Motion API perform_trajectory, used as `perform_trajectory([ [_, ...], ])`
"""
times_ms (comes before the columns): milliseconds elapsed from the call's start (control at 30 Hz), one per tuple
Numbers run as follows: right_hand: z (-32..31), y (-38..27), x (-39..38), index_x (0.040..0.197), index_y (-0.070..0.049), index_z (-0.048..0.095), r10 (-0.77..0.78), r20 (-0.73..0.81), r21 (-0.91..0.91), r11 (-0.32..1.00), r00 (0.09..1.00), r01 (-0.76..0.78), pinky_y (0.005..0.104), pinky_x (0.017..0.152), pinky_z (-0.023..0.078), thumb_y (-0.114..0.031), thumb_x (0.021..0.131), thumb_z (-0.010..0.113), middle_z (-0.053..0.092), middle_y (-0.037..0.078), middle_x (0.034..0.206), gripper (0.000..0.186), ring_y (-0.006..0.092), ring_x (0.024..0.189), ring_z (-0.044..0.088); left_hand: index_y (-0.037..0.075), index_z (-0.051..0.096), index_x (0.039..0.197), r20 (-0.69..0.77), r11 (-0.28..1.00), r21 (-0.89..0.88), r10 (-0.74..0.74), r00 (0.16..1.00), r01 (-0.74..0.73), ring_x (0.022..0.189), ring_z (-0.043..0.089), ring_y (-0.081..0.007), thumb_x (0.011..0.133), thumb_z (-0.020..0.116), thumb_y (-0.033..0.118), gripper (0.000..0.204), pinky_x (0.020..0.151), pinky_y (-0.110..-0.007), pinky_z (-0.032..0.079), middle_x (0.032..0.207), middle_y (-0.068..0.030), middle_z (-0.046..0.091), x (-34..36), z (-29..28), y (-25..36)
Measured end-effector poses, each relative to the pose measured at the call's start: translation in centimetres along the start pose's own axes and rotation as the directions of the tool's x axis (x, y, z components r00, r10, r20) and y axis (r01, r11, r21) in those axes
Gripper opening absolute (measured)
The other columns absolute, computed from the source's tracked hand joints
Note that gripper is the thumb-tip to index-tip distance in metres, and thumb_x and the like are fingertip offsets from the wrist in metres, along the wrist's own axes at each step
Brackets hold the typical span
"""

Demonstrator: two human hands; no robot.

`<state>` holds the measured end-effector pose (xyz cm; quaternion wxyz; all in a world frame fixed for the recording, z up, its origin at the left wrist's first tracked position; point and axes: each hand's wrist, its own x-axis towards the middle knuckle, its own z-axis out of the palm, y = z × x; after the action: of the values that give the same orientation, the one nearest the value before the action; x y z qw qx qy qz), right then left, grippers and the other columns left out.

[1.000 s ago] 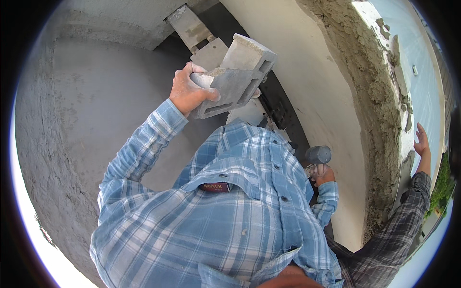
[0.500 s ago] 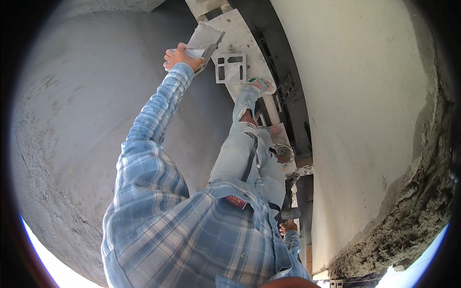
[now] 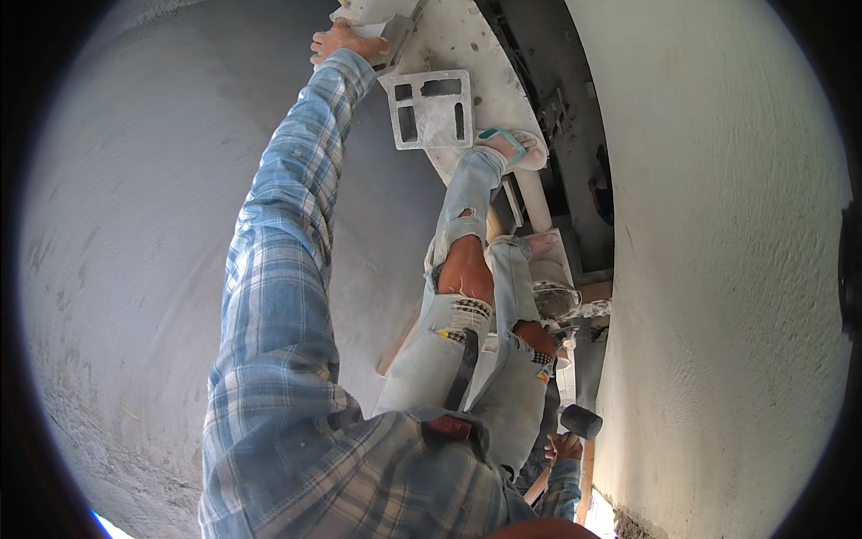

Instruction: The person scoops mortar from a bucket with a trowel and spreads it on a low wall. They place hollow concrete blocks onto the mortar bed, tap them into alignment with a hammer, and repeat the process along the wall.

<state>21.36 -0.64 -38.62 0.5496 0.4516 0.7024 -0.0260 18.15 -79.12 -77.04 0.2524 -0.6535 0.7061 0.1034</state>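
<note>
- The left hand (image 3: 346,40) reaches far up along the grey rendered wall (image 3: 135,251), its grip closed over the edge of a pale concrete block (image 3: 377,18) at the very top of the view; only part of that block shows, the rest is cut off by the rim.
- A second hollow block (image 3: 433,108) lies just below it on the dusty plank (image 3: 476,45), its cavities facing up, touching or nearly touching the held one; I cannot tell which.
- The right hand (image 3: 564,446) hangs low by the hip, its grip closed around the handle of a black rubber mallet (image 3: 582,419).
- One sandalled foot (image 3: 512,148) stands on the plank just beside the hollow block; the other foot (image 3: 539,244) rests lower, near a mortar-crusted bucket (image 3: 554,301).
- To do this step well, I judge the raised block wants a fuller hold: fingers wrapped well over its edge and the wrist kept straight, since the arm is at full stretch and the load sits far from the body.
- Weight is best kept over the foot on the plank, which looks narrow, with a gap beside it towards the rough wall (image 3: 718,269).
- The mallet is best kept close to the leg, clear of the scaffold parts below.
</note>
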Motion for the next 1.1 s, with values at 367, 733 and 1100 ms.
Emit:
perform_trajectory([
  [367,2.7,0.4,1.9,0.106,-0.007,0.049,0.190,0.048,-0.230,0.958,0.981,-0.174,0.0309,0.041,0.054,-0.012,0.080,0.072,0.063,0.010,0.082,0.035,0.0211,0.055,0.065,0.028,0.058,0.124,0.008,0.909,0.258,0.337,0.942,-0.327,0.129,0.037,-0.0395,0.055,0.088,0.036,0.075,0.108,-0.053,0.028,0.130,-0.0203,0.042,4.6,8.4,-0.6],
  [733,3.1,-2.1,1.2,0.108,-0.006,0.054,-0.189,0.152,-0.136,0.968,0.970,0.210,0.0283,0.043,0.054,-0.012,0.081,0.069,0.066,0.010,0.084,0.031,0.0189,0.059,0.066,0.028,0.031,0.146,0.069,0.826,0.348,0.449,0.891,-0.444,0.146,0.014,-0.0376,0.062,0.087,0.035,0.102,0.110,-0.065,0.020,0.154,-0.0214,0.020,3.2,6.9,-2.5],
  [1100,5.6,-0.3,-2.2,0.101,-0.011,0.055,-0.426,0.120,-0.612,0.679,0.897,0.405,0.0409,0.071,0.054,-0.028,0.080,0.065,0.064,0.008,0.095,0.029,0.0264,0.085,0.067,-0.004,0.065,0.106,-0.116,0.503,-0.724,0.586,0.802,-0.472,0.089,0.065,-0.0316,0.079,0.074,0.015,0.034,0.080,-0.040,0.052,0.098,-0.0190,0.066,-18.6,4.4,-9.2],
])
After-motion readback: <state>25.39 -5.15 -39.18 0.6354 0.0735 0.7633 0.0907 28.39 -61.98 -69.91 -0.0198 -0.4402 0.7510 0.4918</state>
